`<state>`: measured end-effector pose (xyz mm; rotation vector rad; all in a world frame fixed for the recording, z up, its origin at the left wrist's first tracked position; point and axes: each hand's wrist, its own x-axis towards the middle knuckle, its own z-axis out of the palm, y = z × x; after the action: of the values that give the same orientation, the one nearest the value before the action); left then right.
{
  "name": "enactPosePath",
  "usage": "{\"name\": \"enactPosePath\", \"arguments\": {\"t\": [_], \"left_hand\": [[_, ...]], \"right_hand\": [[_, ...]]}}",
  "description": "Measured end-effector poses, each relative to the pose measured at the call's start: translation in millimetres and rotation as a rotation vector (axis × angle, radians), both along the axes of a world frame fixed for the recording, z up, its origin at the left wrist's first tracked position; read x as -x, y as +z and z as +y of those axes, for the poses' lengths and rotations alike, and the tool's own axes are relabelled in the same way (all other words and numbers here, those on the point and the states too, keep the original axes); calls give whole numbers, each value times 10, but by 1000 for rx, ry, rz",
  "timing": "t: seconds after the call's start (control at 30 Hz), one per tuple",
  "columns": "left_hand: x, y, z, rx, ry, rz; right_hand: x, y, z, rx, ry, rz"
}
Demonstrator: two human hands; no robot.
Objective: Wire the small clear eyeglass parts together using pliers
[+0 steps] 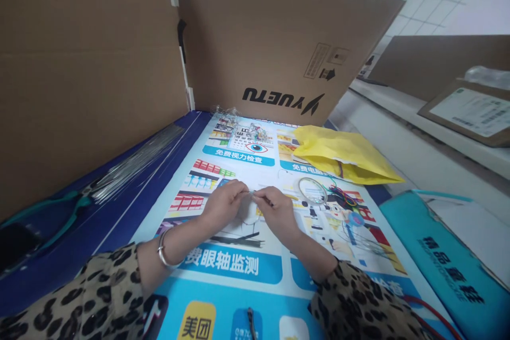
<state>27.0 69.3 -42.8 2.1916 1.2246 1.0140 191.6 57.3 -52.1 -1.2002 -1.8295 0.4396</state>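
Note:
My left hand (223, 204) and my right hand (277, 212) meet over a printed poster (239, 265) laid on the table. Both pinch a thin, pale wire-like piece (251, 193) stretched between their fingertips; I cannot make out exactly what it is. A silver bangle (164, 252) sits on my left wrist. Leopard-print sleeves cover both forearms. Just right of my right hand lies a coil of clear thread (313, 190) with coloured wires (346, 199) beside it.
A bundle of thin metal rods (135, 162) and teal-handled pliers (59, 207) lie at the left. Cardboard sheets (279, 32) stand behind. A yellow bag (342, 154) lies at the back right, a teal pouch (446, 265) at the right. A small clear packet (227, 112) sits by the cardboard.

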Motion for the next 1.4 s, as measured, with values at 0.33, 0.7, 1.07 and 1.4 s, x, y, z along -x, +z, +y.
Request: {"name": "enactPosePath", "arguments": {"t": [0.33, 0.7, 1.07, 1.4], "left_hand": [[5, -4, 5, -14, 7, 25], [3, 32, 30, 186, 18, -19], [2, 30, 10, 64, -42, 53], [-19, 82, -42, 312, 26, -135]], "right_hand": [[-12, 13, -4, -113, 48, -120], [-14, -33, 29, 192, -59, 127], [-18, 15, 5, 145, -45, 75], [-8, 38, 18, 187, -117, 217]]}}
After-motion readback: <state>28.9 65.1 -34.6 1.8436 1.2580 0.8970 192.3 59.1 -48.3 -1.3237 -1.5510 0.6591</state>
